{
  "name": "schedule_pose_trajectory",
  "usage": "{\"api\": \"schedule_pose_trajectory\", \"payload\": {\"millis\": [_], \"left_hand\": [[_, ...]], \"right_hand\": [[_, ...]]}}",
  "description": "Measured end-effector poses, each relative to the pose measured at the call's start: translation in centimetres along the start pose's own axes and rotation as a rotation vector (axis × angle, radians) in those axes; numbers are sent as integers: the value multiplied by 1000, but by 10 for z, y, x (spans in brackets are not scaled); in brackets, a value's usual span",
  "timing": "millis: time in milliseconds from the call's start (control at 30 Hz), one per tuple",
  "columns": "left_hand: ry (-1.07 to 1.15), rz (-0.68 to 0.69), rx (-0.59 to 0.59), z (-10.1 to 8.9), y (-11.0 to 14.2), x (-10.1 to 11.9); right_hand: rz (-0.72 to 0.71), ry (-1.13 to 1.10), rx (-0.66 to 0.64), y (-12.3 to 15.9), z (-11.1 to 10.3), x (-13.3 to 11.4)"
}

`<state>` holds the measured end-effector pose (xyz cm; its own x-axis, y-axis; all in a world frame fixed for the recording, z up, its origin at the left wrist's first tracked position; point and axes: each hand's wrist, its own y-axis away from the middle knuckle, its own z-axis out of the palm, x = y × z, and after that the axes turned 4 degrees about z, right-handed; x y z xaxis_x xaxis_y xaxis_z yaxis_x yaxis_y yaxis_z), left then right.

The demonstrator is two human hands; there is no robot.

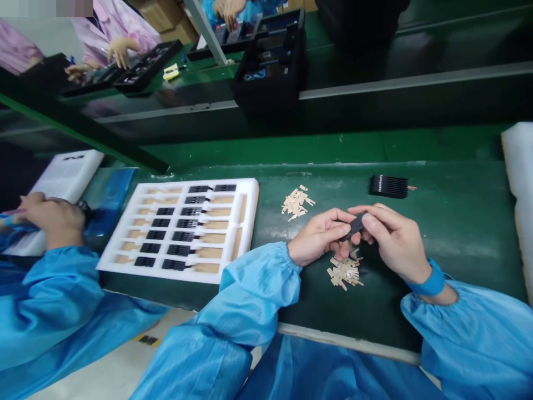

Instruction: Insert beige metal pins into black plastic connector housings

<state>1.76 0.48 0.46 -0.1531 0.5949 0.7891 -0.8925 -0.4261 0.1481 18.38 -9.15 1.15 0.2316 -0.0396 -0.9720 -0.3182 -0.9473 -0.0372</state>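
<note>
Between my two hands is a small flat black part (356, 224), pinched by the fingertips of both. My left hand (322, 236) closes on its left end, and my right hand (391, 236) on its right end. Fingers cover much of the part, so its exact kind does not show. Just below my hands lies a loose pile of small pale flat tabs (345, 272). A second pile of such tabs (296, 203) sits farther back, to the left. A black finned block (389, 186) rests behind my right hand, with a thin piece sticking out of its right side.
A white foam tray (236, 244) holding several black pieces in slots stands on my left. Beyond it, a co-worker's hand (62, 219) works by another foam tray (85, 166). White foam (520, 194) borders the right side. Black bins (270, 66) and other people are across the bench.
</note>
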Motion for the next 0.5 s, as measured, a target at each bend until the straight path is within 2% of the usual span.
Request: {"api": "schedule_pose_trajectory", "payload": {"millis": [100,167,267,333,500], "left_hand": [[-150,51,56,3,-2,0],[-223,86,114,5,-3,-1],[-287,141,177,6,-4,-3],[-325,167,194,6,-5,-5],[-401,213,162,6,-5,-14]], "right_hand": [[88,-95,-32,-5,-6,6],[108,-100,13,-8,-8,9],[15,84,123,-9,-7,12],[-59,196,144,-7,-5,13],[-90,229,160,-2,-5,15]]}}
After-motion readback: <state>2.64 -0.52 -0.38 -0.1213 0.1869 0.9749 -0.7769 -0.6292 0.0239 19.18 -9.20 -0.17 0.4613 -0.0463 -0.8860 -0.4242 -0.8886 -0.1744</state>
